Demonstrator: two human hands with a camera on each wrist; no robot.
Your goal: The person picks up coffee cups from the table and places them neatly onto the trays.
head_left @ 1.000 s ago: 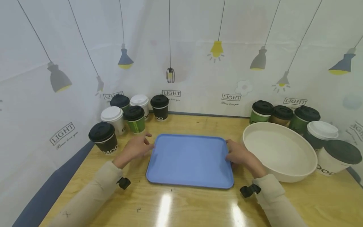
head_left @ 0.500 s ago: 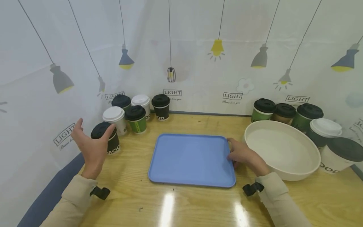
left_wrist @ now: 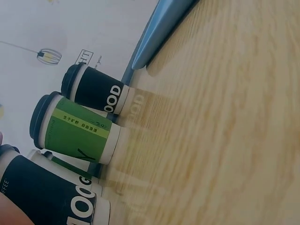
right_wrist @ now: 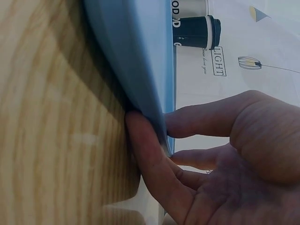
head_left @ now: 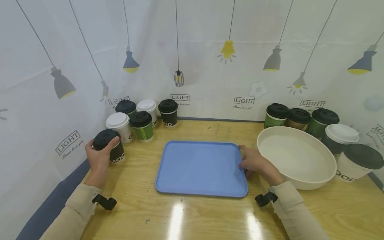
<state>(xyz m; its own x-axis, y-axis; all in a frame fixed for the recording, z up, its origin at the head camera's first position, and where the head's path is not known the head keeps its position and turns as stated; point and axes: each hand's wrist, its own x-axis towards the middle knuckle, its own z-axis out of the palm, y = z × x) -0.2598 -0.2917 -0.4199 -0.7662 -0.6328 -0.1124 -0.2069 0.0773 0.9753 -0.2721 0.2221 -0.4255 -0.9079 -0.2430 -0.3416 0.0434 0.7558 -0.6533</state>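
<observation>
At the front of the left group stands a black paper coffee cup (head_left: 117, 152) with a black lid. My left hand (head_left: 99, 159) grips this cup, thumb along its near right side and fingers round its left. The left wrist view shows the cup (left_wrist: 44, 192) large at the lower left with part of the hand on it. A blue rectangular tray (head_left: 201, 169) lies mid-table. My right hand (head_left: 253, 160) pinches the tray's right edge; in the right wrist view the thumb lies on the rim and fingers (right_wrist: 145, 140) are tucked beneath.
Behind the gripped cup stand several lidded cups, among them a green one (head_left: 143, 130) and a white-lidded one (head_left: 118, 125). A round cream basin (head_left: 297, 156) sits right of the tray, with more cups (head_left: 360, 161) behind it. A printed curtain (head_left: 207, 76) backs the table.
My left hand has left the tray's left side, swung over to the front black cup and closed round it. The right hand stays at the tray's right edge.
</observation>
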